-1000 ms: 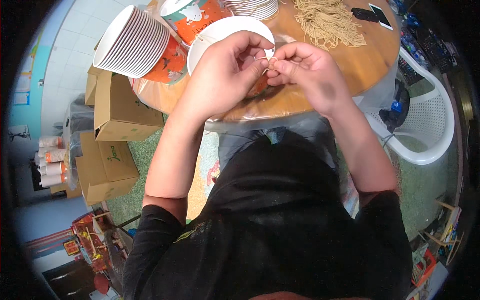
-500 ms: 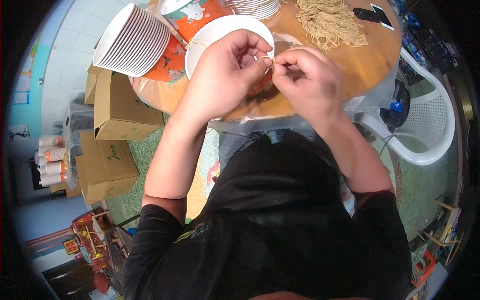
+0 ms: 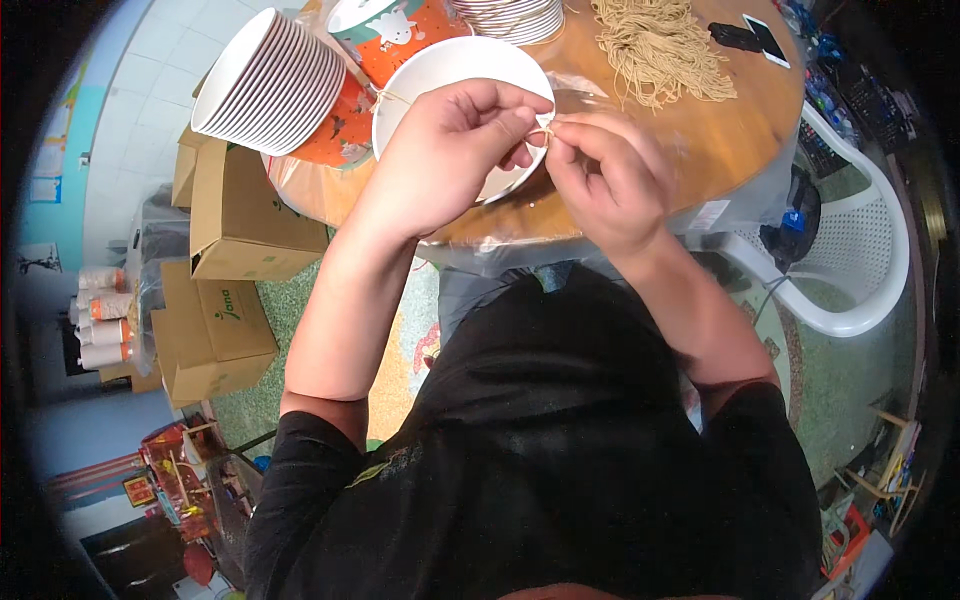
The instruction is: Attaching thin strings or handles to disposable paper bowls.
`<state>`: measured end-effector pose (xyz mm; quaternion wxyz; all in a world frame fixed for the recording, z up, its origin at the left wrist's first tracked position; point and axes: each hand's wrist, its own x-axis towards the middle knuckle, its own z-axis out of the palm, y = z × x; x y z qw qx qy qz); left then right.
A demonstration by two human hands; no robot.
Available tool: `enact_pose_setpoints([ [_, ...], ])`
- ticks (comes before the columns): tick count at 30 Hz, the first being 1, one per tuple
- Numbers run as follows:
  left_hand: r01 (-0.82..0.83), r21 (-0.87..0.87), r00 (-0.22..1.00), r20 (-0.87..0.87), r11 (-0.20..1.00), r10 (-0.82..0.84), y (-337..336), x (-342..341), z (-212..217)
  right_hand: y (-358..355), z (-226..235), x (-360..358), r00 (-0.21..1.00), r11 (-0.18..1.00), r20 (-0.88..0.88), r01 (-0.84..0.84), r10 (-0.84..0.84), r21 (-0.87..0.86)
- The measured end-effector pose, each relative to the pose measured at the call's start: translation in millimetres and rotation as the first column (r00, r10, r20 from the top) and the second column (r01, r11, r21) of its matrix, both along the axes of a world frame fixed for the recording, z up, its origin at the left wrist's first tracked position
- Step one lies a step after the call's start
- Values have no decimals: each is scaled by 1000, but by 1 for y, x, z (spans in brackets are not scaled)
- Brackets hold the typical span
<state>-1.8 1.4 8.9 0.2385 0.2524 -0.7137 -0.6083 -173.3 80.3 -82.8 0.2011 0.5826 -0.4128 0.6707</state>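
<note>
A white paper bucket point(image 3: 460, 62) stands at the near side of the table, its open mouth toward me. A tan cord point(image 3: 388, 95) is attached at the left of its rim. My left hand point(image 3: 445, 150) reaches over the bucket, thumb and fingers closed at the right side of the rim on another piece of tan cord point(image 3: 545, 131). My right hand point(image 3: 615, 175) pinches this cord between thumb and forefinger, just outside the rim. Whether the cord is knotted is too small to tell.
Left on the table point(image 3: 690, 165) lies a stack of nested white buckets point(image 3: 270, 85). Behind stand an orange printed bucket point(image 3: 400, 40) and more stacked buckets point(image 3: 515, 18). A tan cord heap point(image 3: 665, 55) and a phone point(image 3: 766, 40) lie right. Cardboard boxes point(image 3: 255, 225) and a white chair point(image 3: 850, 240) flank the table.
Both hands have shifted slightly toward me. The left thumb has drawn back from the right fingertips, and more of the bucket's near rim shows below the left hand.
</note>
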Motion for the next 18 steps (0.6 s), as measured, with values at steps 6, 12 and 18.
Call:
enact_pose_setpoints([
  [6,18,-103,996,93,994,-9,-1,1,0,4,5,0,999,1000,-52,1,-1,-7],
  [12,-51,-334,962,236,941,136,3,2,-7,19,16,5,996,999,-84,-25,28,30],
  [18,-72,-779,933,169,623,318,15,8,-6,40,18,19,968,955,102,-243,229,167],
])
